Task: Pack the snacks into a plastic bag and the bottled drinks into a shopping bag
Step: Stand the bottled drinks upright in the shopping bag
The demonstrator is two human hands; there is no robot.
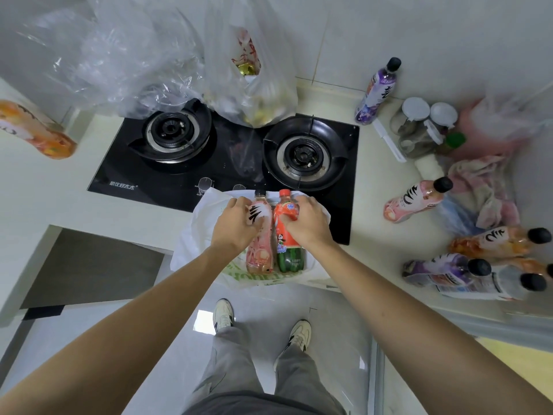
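At the desk's [30, 211] near edge the white shopping bag [206, 217] lies open; left hand [236, 226] grips the pink bottle [259, 250], right hand [308, 223] the red-and-green bottle [288, 244]. Seat both flat, side by side (more bottles wait at the right edge), clear of the stove [221, 157] beyond.

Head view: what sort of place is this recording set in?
Most likely a home kitchen. A black two-burner gas hob is set into a pale countertop, lidded jars stand by the tiled wall, and the person stands on a tiled floor.
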